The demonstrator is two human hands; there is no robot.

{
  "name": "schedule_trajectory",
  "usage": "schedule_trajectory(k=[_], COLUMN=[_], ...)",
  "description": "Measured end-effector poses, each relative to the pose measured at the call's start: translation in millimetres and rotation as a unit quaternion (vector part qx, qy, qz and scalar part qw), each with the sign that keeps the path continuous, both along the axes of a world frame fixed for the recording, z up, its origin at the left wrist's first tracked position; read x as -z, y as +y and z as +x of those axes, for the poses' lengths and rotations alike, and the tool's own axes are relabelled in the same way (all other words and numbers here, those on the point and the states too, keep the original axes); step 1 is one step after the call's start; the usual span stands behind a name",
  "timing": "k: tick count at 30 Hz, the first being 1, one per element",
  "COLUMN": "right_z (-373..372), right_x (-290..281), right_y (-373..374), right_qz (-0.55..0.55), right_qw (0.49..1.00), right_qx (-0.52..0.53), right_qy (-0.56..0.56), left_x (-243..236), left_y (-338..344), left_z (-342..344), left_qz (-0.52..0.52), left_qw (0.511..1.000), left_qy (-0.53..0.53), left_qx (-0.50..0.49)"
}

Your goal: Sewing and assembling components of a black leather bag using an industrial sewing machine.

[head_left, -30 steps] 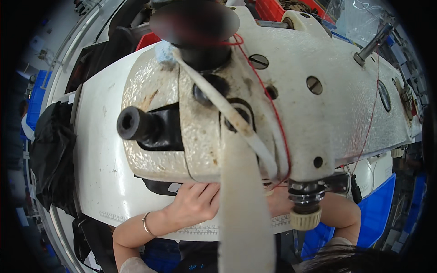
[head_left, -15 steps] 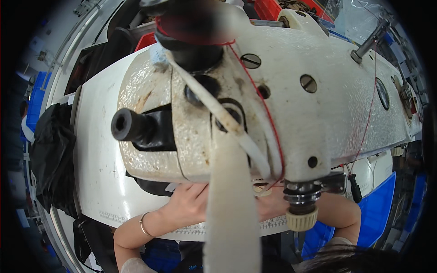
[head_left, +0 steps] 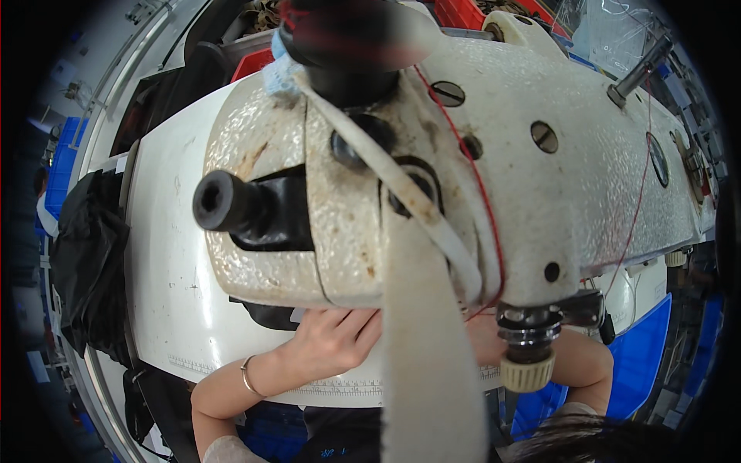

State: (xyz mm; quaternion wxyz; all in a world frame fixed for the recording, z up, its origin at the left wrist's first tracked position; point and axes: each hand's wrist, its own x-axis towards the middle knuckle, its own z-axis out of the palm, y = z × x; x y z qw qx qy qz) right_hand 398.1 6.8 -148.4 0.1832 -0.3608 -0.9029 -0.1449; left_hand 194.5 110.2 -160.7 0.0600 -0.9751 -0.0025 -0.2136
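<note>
A white sewing machine head (head_left: pixel 617 201) with red thread, a white cord and a ridged cream knob (head_left: pixel 526 374) fills much of the view; a pale upright strip (head_left: pixel 432 370) crosses its front. My left hand (head_left: pixel 332 345), a bracelet at the wrist, is under the head's front edge with curled fingers, at a black piece of material (head_left: pixel 270 316); its fingertips and what they hold are hidden. My right hand (head_left: pixel 483 339) is mostly hidden behind the strip and knob, its fingers out of sight. Both arms rest near the ruled edge of the white table (head_left: pixel 177 231).
Black fabric (head_left: pixel 85 262) is heaped along the table's left edge. A blue bin (head_left: pixel 641 355) sits at right front, red bins (head_left: pixel 455 15) with small brown pieces at the back, and another blue bin (head_left: pixel 62 162) at far left, near a partly seen person (head_left: pixel 45 208).
The machine head shifted slightly left in the view, then back right and a little up. My hands stay beneath it, with very little visible movement.
</note>
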Motion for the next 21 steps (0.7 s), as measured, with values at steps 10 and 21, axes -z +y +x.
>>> schedule_trajectory(k=[10,21], right_z=[-6.0,-3.0], right_x=[16.2,22.1], right_y=[3.9,14.7], right_qz=[-0.101,-0.131], right_qw=[0.991,0.966], right_qx=[0.055,0.095], right_qy=[0.076,0.203], left_x=[-1.3,-30.0], left_y=[5.9,14.8], left_z=[8.2,12.0], left_qz=[-0.246,-0.399], left_qw=[0.968,0.902], left_qy=[0.011,-0.03], left_qx=[-0.054,-0.16])
